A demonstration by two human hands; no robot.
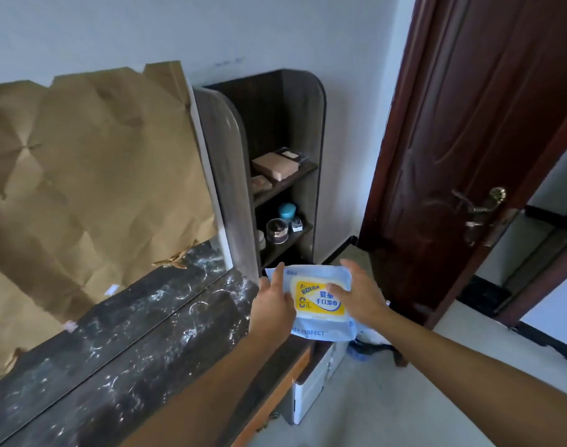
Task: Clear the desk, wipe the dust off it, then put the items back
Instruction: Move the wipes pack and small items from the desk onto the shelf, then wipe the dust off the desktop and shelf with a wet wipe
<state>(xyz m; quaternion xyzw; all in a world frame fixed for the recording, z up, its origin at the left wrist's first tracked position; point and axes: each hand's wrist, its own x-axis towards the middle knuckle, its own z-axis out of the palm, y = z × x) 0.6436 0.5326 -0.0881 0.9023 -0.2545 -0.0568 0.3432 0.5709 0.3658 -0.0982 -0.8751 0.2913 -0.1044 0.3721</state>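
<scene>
Dark marble-patterned desk top (121, 343) runs diagonally from lower left to the frame centre, streaked with whitish dust rings and smears. Behind it, crumpled brown paper (82, 175) covers the mirror panel; a narrow uncovered strip at the bottom reflects the desk surface. At the desk's far end stands a tall dark shelf unit (285, 150) with rounded top corners. Upper shelf: a beige box (275, 167). Lower shelf: a clear round jar (277, 231), a teal-capped container (287, 210) and a small dark bottle (label not legible). Reddish-brown door (469, 140) to the right, open, with a brass lever handle (483, 208).

Wet-wipes pack (317, 301), pale blue with a yellow lid label, is held in the air just past the desk's right end, in front of the shelf unit's base. Left hand (274, 304) grips its left edge, thumb on top, fingers underneath. Right hand (359, 295) lies over the right side, fingers spread and curved, thumb resting on the yellow lid. White drawer unit (314, 385) sits under the desk end.
</scene>
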